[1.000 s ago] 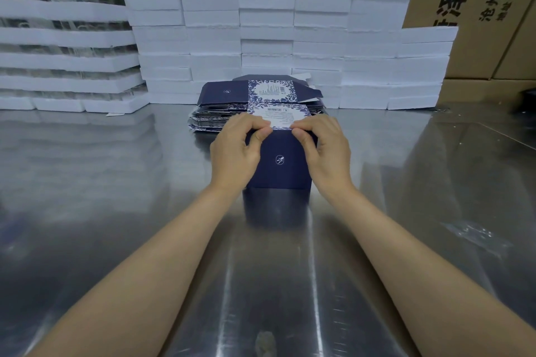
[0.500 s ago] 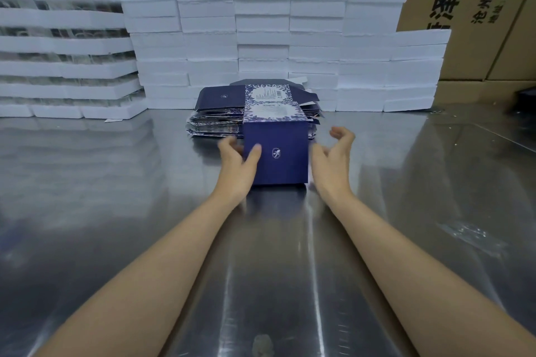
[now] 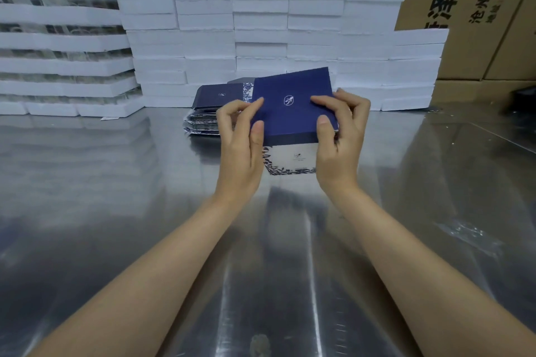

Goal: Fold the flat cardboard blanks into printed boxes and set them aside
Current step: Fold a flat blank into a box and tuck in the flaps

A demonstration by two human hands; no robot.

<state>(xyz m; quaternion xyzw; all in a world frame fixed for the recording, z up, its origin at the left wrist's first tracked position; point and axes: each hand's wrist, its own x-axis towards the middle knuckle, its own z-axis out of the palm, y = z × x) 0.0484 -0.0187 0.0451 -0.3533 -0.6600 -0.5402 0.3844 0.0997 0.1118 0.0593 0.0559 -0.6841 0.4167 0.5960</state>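
Lifting off the table, box now in both hands.

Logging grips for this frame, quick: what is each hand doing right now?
Left hand: closed, pinching the left edge of the blue box.
Right hand: closed, pinching the box's right edge.

Even, cool overhead light; the steel table shows soft streaky glare. Wide-angle bending at the frame edges, slight softness throughout.

Both hands grip a tilted navy box above the table.
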